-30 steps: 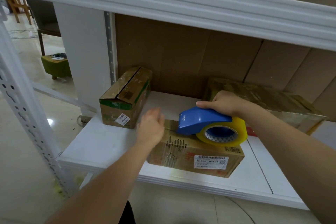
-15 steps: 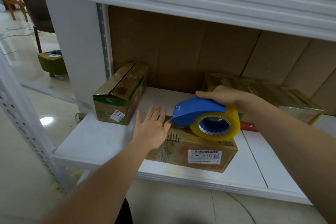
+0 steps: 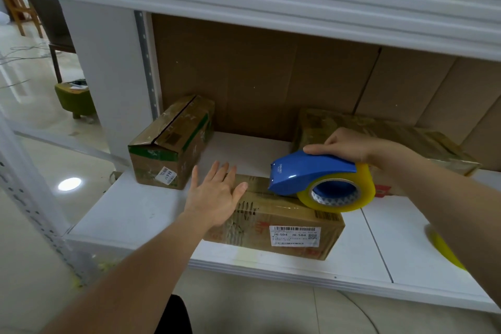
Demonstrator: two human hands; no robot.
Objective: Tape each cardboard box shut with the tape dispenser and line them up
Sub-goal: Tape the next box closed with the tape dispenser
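On a white shelf board [image 3: 141,214], with a green-banded cardboard box [image 3: 170,144] far left and a flattened brown box [image 3: 393,130] far right, the left hand [image 3: 214,195] presses straight-fingered on the near labelled cardboard box [image 3: 276,222] while the right hand [image 3: 349,144] grips the blue tape dispenser [image 3: 311,173] atop it.
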